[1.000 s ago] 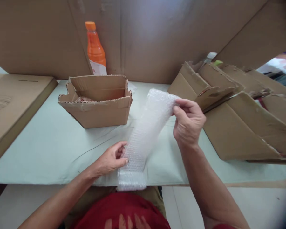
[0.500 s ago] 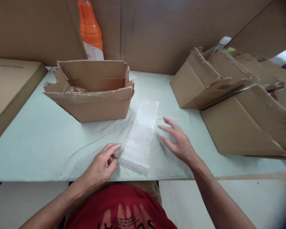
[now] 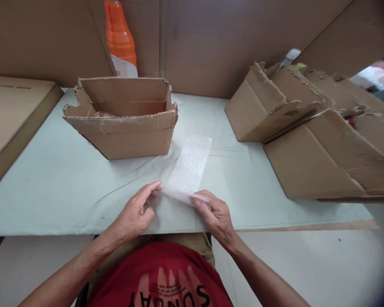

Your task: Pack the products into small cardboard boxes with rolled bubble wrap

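A strip of clear bubble wrap [image 3: 191, 164] lies on the pale green tablecloth, running away from me at a slight tilt to the right. My right hand [image 3: 216, 215] pinches the right corner of its near end between thumb and fingers, and that end looks folded and a little blurred. Just left of the near end is my left hand [image 3: 137, 209], its fingers apart and its fingertips close to the wrap's left corner. Whether those fingertips touch the wrap I cannot tell.
An open cardboard box [image 3: 137, 136] with something partly hidden inside stands behind on the left. More cut cardboard boxes [image 3: 313, 157] are at right, one holding a white-capped bottle [image 3: 289, 56]. An orange bottle [image 3: 120, 38] shows at the back. A flat carton [image 3: 16, 111] lies far left.
My right hand has come left and toward me, from open beside the bubble wrap to gripping its near right corner. The wrap's near end has been folded or lifted. My left hand stays nearly in place.
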The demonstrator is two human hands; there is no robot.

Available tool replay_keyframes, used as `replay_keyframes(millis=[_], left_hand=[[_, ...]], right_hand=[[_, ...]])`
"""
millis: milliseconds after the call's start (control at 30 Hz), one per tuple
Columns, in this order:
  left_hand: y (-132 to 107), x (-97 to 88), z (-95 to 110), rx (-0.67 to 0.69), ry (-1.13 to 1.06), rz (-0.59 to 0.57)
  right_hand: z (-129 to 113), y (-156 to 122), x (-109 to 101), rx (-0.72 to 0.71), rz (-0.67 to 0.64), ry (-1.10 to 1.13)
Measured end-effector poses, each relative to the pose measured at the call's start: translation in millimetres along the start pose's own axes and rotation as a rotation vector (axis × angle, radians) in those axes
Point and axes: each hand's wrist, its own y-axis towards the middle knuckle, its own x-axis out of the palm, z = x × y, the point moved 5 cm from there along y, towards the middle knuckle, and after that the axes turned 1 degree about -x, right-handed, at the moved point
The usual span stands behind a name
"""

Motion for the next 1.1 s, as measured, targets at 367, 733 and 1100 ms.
replay_keyframes(millis=[367, 733, 1100], left_hand=[[62.4, 31.9, 17.7, 0.097, 0.363, -0.034], [43.1, 25.0, 25.6, 0.357, 0.557, 0.156], [24.7, 30.2, 21.1, 0.474, 0.320, -0.028]], right_hand=[[12.4, -15.9, -24.7, -0.110, 0.270, -0.477], [13.8, -5.8, 5.4, -0.298, -0.058, -0.608], [0.2, -24.7, -13.0, -0.057, -0.074, -0.251]])
